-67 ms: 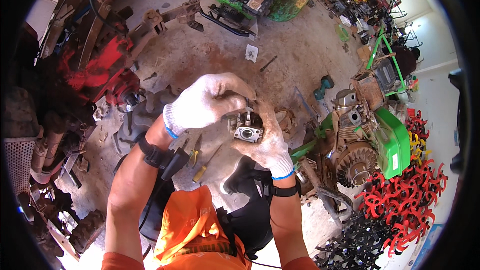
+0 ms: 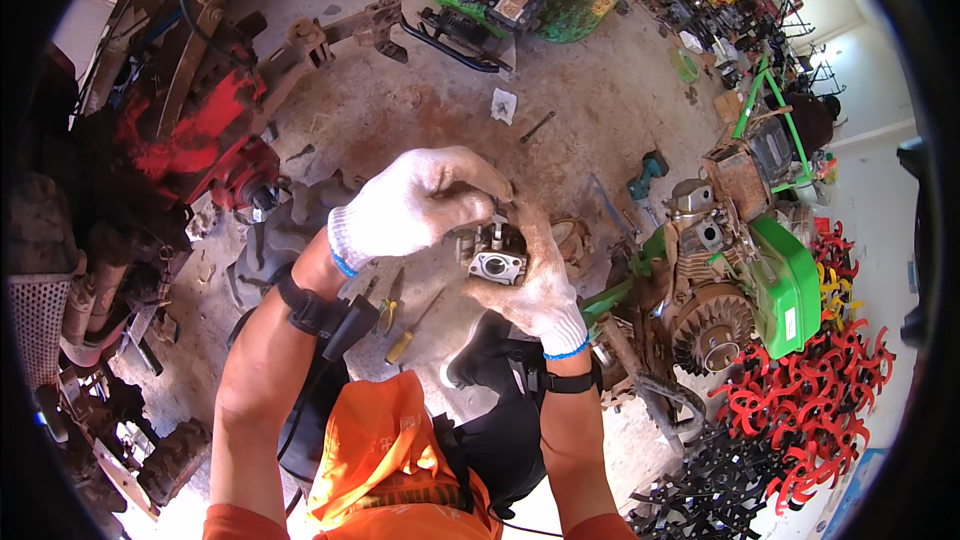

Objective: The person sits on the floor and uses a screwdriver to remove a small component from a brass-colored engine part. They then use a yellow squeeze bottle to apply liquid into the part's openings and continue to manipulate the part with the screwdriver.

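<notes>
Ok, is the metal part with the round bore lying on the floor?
No, the right hand holds the metal part between thumb and fingers, with the left hand close by its far end.

The small grey metal engine part [image 2: 497, 267] sits in the white-gloved right grip [image 2: 540, 288], the white-gloved left grip [image 2: 415, 200] just beside it, leftward. Beyond them on the grey concrete floor [image 2: 450, 105] lie a white paper scrap [image 2: 503, 106] and, right of it, a thin dark metal tool [image 2: 537, 127]. The yellow-handled screwdriver [image 2: 400, 347] lies nearer the person. Rightward stands the rusty finned metal engine [image 2: 712, 325]; nearer, curved red metal blades [image 2: 805, 410] lie heaped right of bent black metal pieces [image 2: 712, 480].
</notes>
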### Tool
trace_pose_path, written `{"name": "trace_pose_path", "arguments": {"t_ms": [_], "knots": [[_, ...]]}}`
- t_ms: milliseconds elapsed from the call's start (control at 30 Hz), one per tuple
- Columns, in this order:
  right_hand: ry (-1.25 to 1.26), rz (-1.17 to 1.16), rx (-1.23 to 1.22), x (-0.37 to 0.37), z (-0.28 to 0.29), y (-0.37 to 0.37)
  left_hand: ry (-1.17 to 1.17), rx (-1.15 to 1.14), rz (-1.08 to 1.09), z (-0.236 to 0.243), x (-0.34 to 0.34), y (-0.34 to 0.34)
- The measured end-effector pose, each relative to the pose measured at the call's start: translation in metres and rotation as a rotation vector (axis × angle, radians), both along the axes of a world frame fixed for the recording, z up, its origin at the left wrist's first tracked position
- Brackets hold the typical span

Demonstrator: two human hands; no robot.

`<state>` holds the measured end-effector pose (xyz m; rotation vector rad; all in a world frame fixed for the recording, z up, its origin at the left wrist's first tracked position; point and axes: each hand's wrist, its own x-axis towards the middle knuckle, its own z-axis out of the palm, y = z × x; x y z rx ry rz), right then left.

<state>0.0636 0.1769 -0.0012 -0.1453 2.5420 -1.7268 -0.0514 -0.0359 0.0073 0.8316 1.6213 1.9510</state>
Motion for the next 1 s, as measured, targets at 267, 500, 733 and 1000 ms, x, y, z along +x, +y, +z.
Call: {"name": "trace_pose_path", "arguments": {"t_ms": [267,500,733,1000], "knots": [[0.039,-0.014,0.037,-0.003,0.004,-0.003,0.14,-0.074,-0.033,-0.001,0.001,0.001],[0.047,-0.017,0.201,-0.002,0.009,-0.003,-0.064,-0.034,-0.179,-0.007,-0.004,0.002],[0.01,0.006,0.065,-0.003,0.005,-0.004,-0.018,-0.074,-0.169,-0.007,-0.004,-0.003],[-0.05,0.039,0.109,-0.004,0.008,-0.005,0.121,-0.305,-0.012,0.003,0.003,-0.001]]}}
